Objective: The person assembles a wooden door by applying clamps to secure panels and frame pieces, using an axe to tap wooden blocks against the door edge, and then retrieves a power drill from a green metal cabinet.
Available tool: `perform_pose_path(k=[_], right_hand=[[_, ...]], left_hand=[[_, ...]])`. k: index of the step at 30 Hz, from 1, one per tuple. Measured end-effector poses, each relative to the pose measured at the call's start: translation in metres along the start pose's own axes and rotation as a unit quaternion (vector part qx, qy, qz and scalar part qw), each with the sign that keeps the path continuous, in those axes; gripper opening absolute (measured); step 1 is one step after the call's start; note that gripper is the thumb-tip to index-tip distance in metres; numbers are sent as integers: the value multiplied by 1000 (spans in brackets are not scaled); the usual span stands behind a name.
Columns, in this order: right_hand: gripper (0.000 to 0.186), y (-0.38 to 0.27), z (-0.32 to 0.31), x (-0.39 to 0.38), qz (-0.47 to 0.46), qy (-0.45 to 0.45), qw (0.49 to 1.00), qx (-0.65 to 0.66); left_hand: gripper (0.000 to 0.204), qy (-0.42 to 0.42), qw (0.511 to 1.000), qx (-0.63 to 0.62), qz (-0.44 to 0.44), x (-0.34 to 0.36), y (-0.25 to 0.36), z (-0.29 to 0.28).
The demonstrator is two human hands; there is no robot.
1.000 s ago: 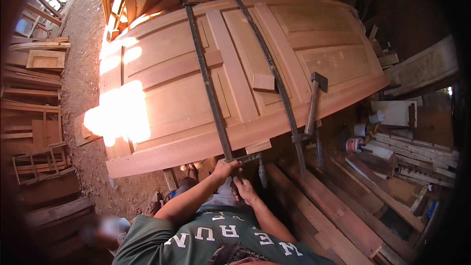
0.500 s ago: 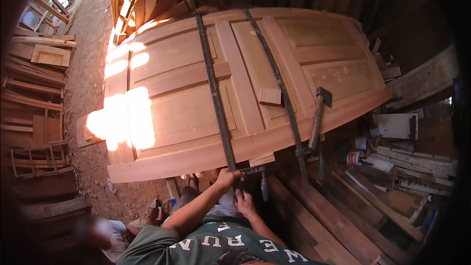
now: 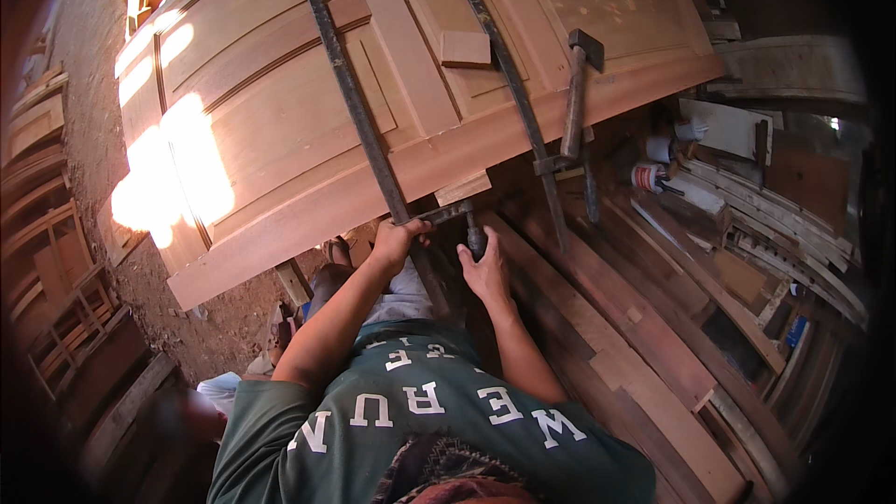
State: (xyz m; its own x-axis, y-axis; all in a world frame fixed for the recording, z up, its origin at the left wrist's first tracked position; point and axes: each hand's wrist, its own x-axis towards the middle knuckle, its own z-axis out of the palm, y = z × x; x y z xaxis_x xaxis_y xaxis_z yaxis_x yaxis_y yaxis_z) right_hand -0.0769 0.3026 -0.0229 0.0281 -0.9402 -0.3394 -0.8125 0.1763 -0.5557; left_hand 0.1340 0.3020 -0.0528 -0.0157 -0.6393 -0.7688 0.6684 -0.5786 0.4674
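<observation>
A panelled wooden door (image 3: 280,145) lies flat before me, with a long dark bar clamp (image 3: 347,84) across it. My left hand (image 3: 397,243) is closed around this clamp's bar and sliding jaw, just off the door's near edge. The clamp's screw handle (image 3: 476,243) sits between the thumb and fingers of my right hand (image 3: 489,273). A small wood block (image 3: 464,189) is at the door's edge beside the clamp's jaw. To the right, a second bar clamp (image 3: 516,93) spans the door. A hammer (image 3: 575,93) rests near it, its head on the door.
Another wood block (image 3: 466,49) lies on the door beside the second clamp. Long boards (image 3: 607,345) stretch below and to the right, near a white tub (image 3: 648,177). Wooden frames (image 3: 56,252) are stacked at the far left. Part of another person (image 3: 221,390) shows at lower left.
My right hand has moved from beside the clamp's bar over to its screw handle. My left hand stays on the clamp. The view has tilted down, so the door appears higher.
</observation>
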Motion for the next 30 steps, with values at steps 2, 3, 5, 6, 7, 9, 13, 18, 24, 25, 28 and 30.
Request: perform_pose_path(k=[2, 3, 5, 6, 7, 9, 13, 18, 24, 25, 28, 30], right_hand=[[63, 5, 18, 4, 57, -23, 998, -32], [57, 10, 22, 8, 55, -15, 998, -21], [44, 20, 28, 16, 51, 0, 999, 2], [31, 24, 18, 24, 157, -144, 960, 180], [18, 30, 0, 33, 255, -280, 859, 343], [12, 36, -17, 51, 267, -441, 702, 492], [36, 52, 1, 45, 198, -329, 859, 338], [44, -8, 17, 20, 92, -24, 995, -34], [20, 32, -14, 65, 273, -472, 705, 454], [22, 33, -13, 68, 275, -497, 672, 475], [35, 30, 1, 48, 207, -302, 874, 320], [55, 27, 22, 32, 59, -73, 995, 32]], left_hand=[[8, 1, 1000, 8, 3, 1, 6, 1], [8, 1, 1000, 5, 4, 1, 5, 1], [7, 1, 1000, 5, 7, -1, 5, -1], [7, 0, 1000, 8, 10, 0, 5, -3], [7, 0, 1000, 10, 12, 0, 5, -2], [7, 9, 1000, 15, 14, -1, 8, 0], [9, 8, 1000, 27, 3, -2, 3, 1], [9, 17, 999, 33, 12, -4, 4, 2], [12, -6, 994, 95, 50, -4, 2, -4], [12, -19, 989, 123, 80, -1, 1, -7], [13, -14, 998, 53, 6, 4, -3, -7], [14, 16, 999, 51, 3, 1, -3, -4]])
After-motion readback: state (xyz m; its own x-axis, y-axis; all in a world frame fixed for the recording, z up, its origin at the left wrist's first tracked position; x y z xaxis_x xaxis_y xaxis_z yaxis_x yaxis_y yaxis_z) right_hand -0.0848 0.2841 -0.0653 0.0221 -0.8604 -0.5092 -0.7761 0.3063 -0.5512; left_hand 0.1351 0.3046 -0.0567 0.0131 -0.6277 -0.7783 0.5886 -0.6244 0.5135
